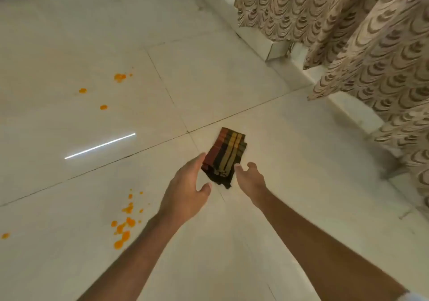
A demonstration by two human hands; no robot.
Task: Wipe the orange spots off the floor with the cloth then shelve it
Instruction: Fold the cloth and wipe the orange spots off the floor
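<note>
A folded striped cloth (226,154) in dark red, black and yellow lies on the white tiled floor (290,161) in the middle of the view. My left hand (189,190) hovers at the cloth's left edge with fingers straight and thumb spread. My right hand (249,177) is at the cloth's near right corner, fingers loosely curved, holding nothing. One cluster of orange spots (124,225) sits on the floor at lower left. More orange spots (119,77) lie farther away at upper left.
Patterned beige curtains (371,52) hang along the right side above a white skirting ledge (276,47). A single orange spot (5,235) lies at the far left edge. A bright light reflection (99,146) streaks the floor left of the cloth.
</note>
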